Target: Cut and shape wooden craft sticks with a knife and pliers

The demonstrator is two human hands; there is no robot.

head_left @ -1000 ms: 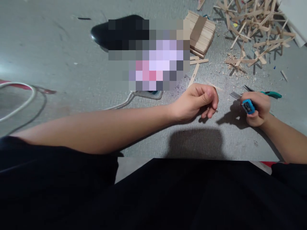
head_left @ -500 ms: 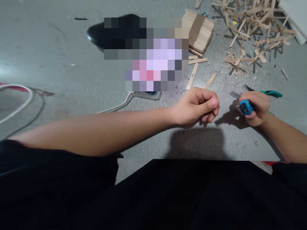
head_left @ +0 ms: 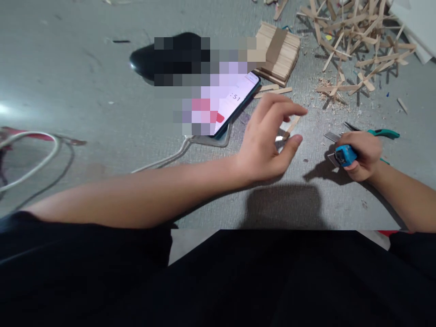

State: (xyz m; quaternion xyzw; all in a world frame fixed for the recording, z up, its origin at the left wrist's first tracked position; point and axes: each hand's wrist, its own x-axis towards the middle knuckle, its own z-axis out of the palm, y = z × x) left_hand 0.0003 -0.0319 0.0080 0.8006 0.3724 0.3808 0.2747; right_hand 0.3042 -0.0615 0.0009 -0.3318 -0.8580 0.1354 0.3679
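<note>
My left hand (head_left: 267, 136) is held over the table with its fingers apart and nothing visible in its grasp. Just beyond its thumb lies a loose wooden craft stick (head_left: 293, 126), partly hidden by the fingers. My right hand (head_left: 363, 152) is closed around a blue utility knife (head_left: 346, 155), whose metal blade (head_left: 331, 136) shows past the knuckles. Right behind that hand rest green-handled pliers (head_left: 384, 133), partly covered by it. A bundle of craft sticks (head_left: 277, 52), wrapped with a brown band, lies farther back.
A lit phone (head_left: 240, 97), partly blurred out, lies left of the bundle near a white cable (head_left: 166, 159). Beside it is a black rounded object (head_left: 146, 61). Crossed stick assemblies (head_left: 368, 41) are heaped at the back right, with wood shavings (head_left: 329, 93) in front.
My left hand has opened from a curled shape and shifted a little left and away from me. My right hand keeps hold of the utility knife, nearly in place.
</note>
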